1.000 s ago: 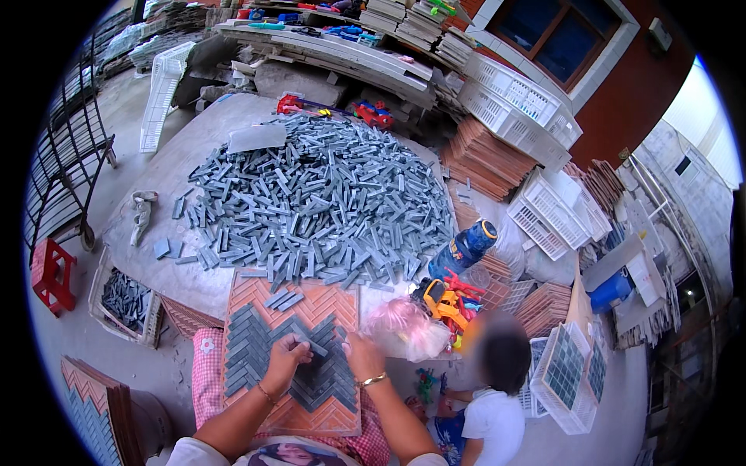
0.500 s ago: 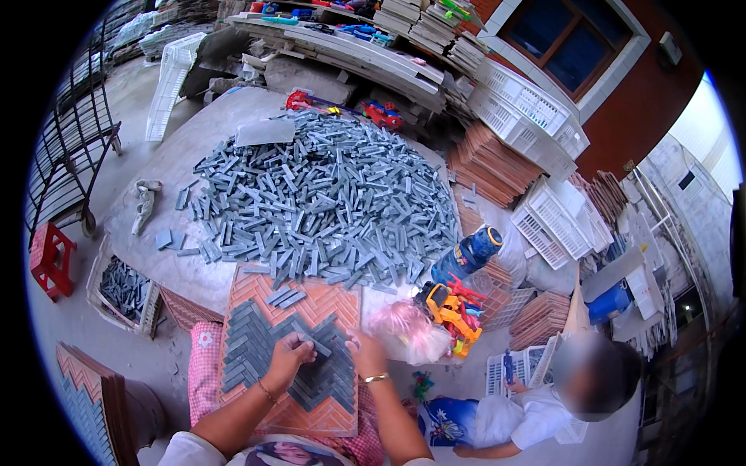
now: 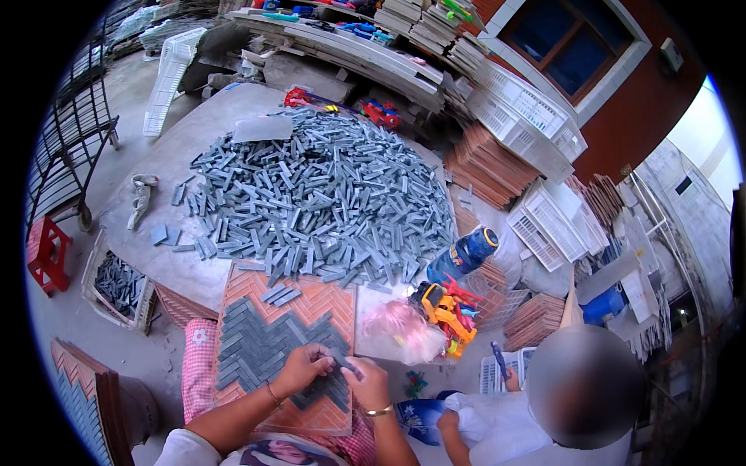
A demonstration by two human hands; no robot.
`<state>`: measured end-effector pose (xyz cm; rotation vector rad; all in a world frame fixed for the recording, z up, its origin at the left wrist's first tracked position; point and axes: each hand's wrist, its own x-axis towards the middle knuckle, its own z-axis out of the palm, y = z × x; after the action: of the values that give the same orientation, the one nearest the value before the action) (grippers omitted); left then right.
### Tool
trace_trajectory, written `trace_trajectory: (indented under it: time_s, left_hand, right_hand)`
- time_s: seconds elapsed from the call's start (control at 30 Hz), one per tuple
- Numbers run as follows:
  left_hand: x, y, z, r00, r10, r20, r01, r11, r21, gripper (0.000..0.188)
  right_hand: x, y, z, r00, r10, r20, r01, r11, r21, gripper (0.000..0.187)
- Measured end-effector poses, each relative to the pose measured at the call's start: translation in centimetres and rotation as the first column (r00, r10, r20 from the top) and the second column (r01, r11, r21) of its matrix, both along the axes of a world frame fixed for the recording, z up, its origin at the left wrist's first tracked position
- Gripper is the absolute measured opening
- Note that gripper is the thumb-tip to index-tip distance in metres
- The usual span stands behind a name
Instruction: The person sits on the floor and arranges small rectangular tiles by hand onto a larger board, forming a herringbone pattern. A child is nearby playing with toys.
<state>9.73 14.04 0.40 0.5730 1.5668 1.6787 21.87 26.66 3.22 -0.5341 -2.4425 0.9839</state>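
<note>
A small grey tile strip (image 3: 341,360) is held between my two hands, above an orange herringbone-grooved board (image 3: 326,422) resting on my lap. My left hand (image 3: 303,370) is closed, its fingertips pinching at the strip's left end. My right hand (image 3: 368,384), with a gold bangle at the wrist, grips the other end between thumb and fingers. Grey strips (image 3: 268,342) fill much of the board's grooves in a zigzag. Several loose strips (image 3: 280,296) lie on its upper part. My hands hide part of the board's lower right.
A big heap of grey strips (image 3: 318,194) covers the table (image 3: 140,252) beyond the board. At its right stand a blue bottle (image 3: 462,255), a yellow toy truck (image 3: 449,317) and a pink-haired bundle (image 3: 404,330). Another person (image 3: 497,415) sits close on the right.
The strip went from my left hand alone to between both hands, as my right hand came down and took its end. The person at the right leaned nearer. My view shifted slightly.
</note>
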Motion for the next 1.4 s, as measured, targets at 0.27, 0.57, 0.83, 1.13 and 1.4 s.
trace_trajectory:
  time_s: [0.27,0.57,0.83,1.13,1.4]
  left_hand:
    - [-1.7,3.6,0.6,0.303,-0.303,-0.903,0.214,0.946,-0.246,0.018]
    - [-2.1,5.3,0.2,0.175,-0.357,-0.918,0.314,0.904,-0.292,0.015]
    - [-4.9,1.4,4.4,0.978,0.206,-0.021,-0.191,0.939,0.287,0.009]
    - [-5.8,-9.5,1.7,0.872,0.431,0.232,-0.480,0.846,0.232,0.009]
    - [-4.8,-11.3,1.3,0.747,0.305,0.591,-0.521,0.820,0.236,0.011]
  right_hand:
    - [7.2,0.2,-3.5,0.939,-0.344,0.027,0.339,0.906,-0.252,0.022]
    - [4.4,0.6,-2.9,0.956,-0.267,-0.123,0.255,0.962,-0.101,0.021]
    - [0.4,1.3,-2.6,0.982,-0.187,0.034,0.188,0.982,-0.028,0.023]
    - [-1.9,0.8,-3.3,0.972,-0.152,0.181,0.164,0.985,-0.058,0.020]
    - [-2.9,0.3,-3.7,0.970,-0.167,0.177,0.157,0.985,0.071,0.013]
